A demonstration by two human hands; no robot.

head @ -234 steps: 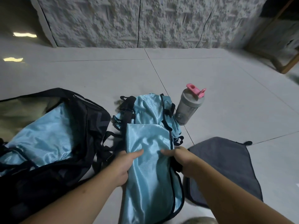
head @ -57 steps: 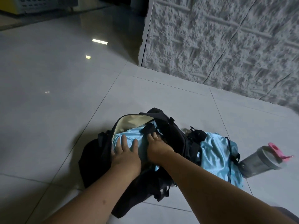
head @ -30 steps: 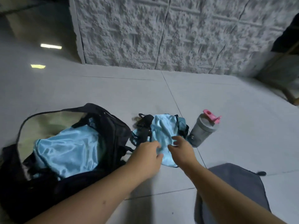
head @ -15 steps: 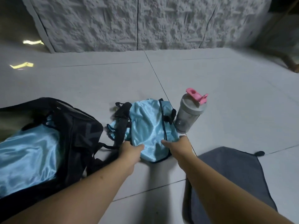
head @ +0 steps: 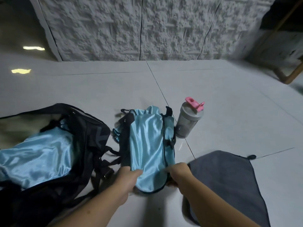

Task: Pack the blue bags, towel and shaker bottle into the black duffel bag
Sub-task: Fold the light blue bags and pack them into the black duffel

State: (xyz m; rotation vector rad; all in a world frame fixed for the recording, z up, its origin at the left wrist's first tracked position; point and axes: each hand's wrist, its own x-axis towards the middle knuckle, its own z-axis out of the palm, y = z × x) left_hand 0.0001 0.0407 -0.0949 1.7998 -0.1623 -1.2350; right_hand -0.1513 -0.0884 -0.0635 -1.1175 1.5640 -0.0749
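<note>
Head view, tiled floor [head: 229, 102], rough white wall panel [head: 131, 27] behind.

Left hand [head: 127, 176]: fingers closed around the near-left corner of the blue bag [head: 147, 148], thumb lying on top of the shiny fabric. Right hand [head: 179, 172]: closed on the near-right corner of the same bag, fingers curled under its black-piped edge. Both grips sit at the bag's near end; the far end lies on the floor with its black straps [head: 127, 118] bunched at the top left.

Black duffel bag [head: 91, 128]: on the floor just left of the held bag, top open, its loose strap and buckle [head: 108, 172] trailing close to the left hand. 1 second blue bag [head: 37, 156] lies inside the opening, filling most of it.

Shaker bottle [head: 188, 122]: upright on the floor just beside the far-right corner of the held bag, grey lid, pink flip cap open. Contact with the bag cannot be told.

Towel [head: 229, 177]: dark grey, spread flat on the floor to the right, its near-left edge under the right forearm, a small hanging loop at the far corner.

Wooden frame leg [head: 293, 74] at the far right edge.
</note>
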